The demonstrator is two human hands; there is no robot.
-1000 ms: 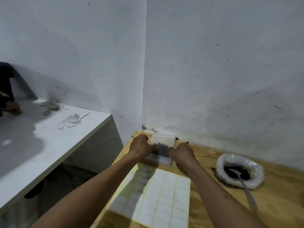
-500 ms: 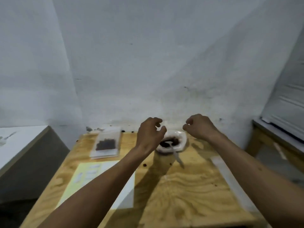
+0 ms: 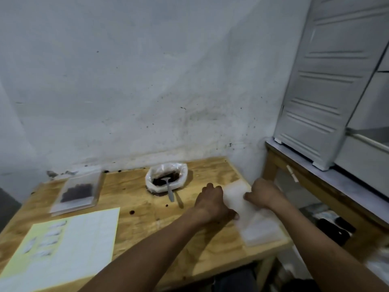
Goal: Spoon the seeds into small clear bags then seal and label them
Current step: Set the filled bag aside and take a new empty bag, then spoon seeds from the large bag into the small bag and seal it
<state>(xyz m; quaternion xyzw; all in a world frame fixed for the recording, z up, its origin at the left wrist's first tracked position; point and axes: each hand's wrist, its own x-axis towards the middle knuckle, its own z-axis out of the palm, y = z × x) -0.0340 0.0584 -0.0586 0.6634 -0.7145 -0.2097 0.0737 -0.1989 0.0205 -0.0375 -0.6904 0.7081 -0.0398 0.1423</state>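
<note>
A stack of small clear bags (image 3: 250, 218) lies at the right edge of the wooden table (image 3: 147, 209). My left hand (image 3: 210, 203) rests on the stack's left side with its thumb on a bag. My right hand (image 3: 263, 193) has curled fingers on the stack's upper right part. A white plastic bag of dark seeds (image 3: 166, 178) stands at the back middle, with a spoon (image 3: 169, 190) sticking out of it. Filled clear bags with dark seeds (image 3: 76, 192) lie at the back left. A sheet of white labels (image 3: 61, 251) lies at the front left.
A white wall runs behind the table. To the right stands a second wooden table (image 3: 315, 186) with a white slatted cabinet (image 3: 328, 81) on it. Dark objects (image 3: 334, 228) lie below it. A few loose seeds (image 3: 132, 212) dot the tabletop.
The view has swung right from the left corner. Both hands left the filled bags at the back left, crossed above the seed bag, and now sit on the stack of empty bags.
</note>
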